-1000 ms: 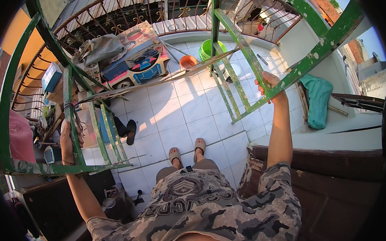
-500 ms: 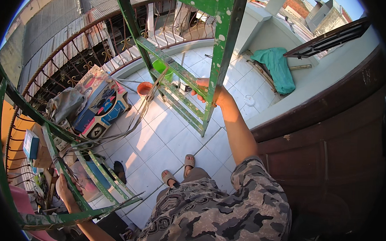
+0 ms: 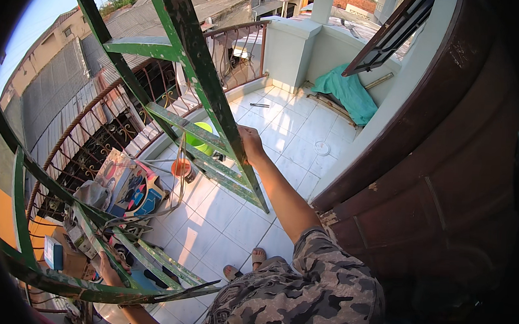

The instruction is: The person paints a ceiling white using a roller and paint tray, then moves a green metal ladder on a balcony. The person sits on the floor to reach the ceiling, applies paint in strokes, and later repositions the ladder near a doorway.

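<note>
A green stepladder (image 3: 201, 72) with chipped, pale-spotted paint stands spread in front of me, one half ahead and the other at my left. My right hand (image 3: 250, 144) is closed round the side rail of the far half, beside a step. At the lower left my left hand (image 3: 111, 265) is wrapped on a step of the near half, its fingers partly hidden by the frame. Loose strips of cord (image 3: 180, 187) hang between the two halves. Beyond the far half's lower steps are a lime-green bucket (image 3: 200, 137) and an orange-red pot (image 3: 181, 169).
A curved balcony railing (image 3: 75, 136) runs along the left. Toy-like printed boxes (image 3: 128, 182) and cartons (image 3: 64, 258) crowd against it. To my right is a dark wooden door (image 3: 419, 209); an open window (image 3: 386, 37) juts out ahead. Teal cloth (image 3: 349, 95) covers something at the wall.
The ladder's far half has shifted left and tilted relative to the balcony, with my right hand still on its rail. My view has turned rightward. My left hand keeps its grip.
</note>
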